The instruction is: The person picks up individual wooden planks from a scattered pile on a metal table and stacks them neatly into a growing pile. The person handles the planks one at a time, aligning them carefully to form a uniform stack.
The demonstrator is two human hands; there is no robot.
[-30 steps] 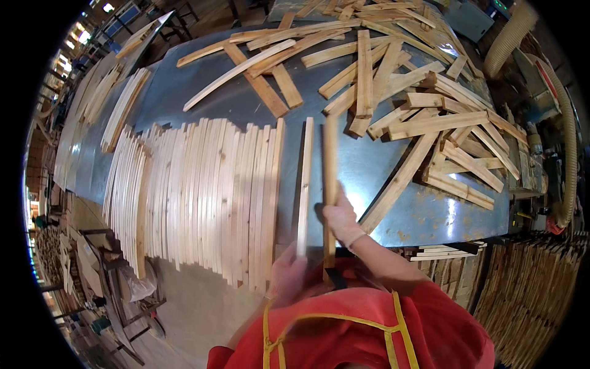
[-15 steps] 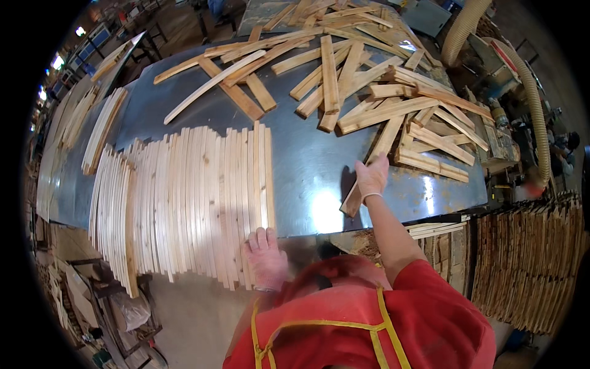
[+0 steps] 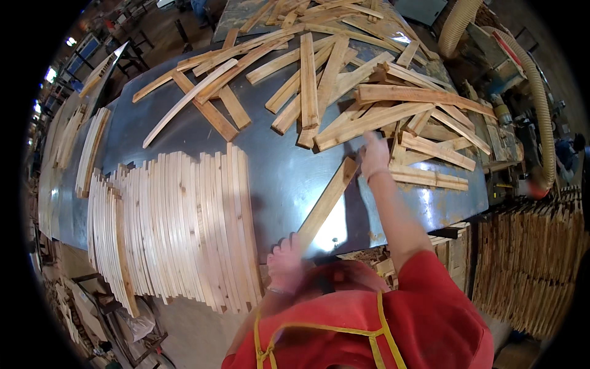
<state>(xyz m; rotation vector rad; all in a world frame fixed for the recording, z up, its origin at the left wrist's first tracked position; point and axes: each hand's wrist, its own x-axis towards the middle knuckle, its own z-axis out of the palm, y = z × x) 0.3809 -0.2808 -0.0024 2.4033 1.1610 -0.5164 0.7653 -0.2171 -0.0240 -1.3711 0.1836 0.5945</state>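
A short wooden strip (image 3: pixel 329 202) slants over the dark table top, its near end at my left hand (image 3: pixel 286 263). The fingers of that hand are closed round this end, just right of the row of strips. My right hand (image 3: pixel 374 158), slightly blurred, reaches out beyond the strip's far end with fingers stretched and nothing visible in them. Just beyond its fingertips lies a thick wooden piece (image 3: pixel 375 125) on the jumbled pile. To the left, a row of pale wooden strips (image 3: pixel 184 227) lies side by side, ends overhanging the near table edge.
The dark, shiny table (image 3: pixel 276 178) carries loose strips (image 3: pixel 212 107) at the far side. A separate bundle (image 3: pixel 92 150) lies at the left. Ribbed hoses (image 3: pixel 538 104) hang by a machine at right. Stacked boards (image 3: pixel 528 264) stand below the right table edge.
The short strip has swung left and come nearer; my right hand has let go and moved up to the pile. My left hand has left the row's edge and taken the strip's near end.
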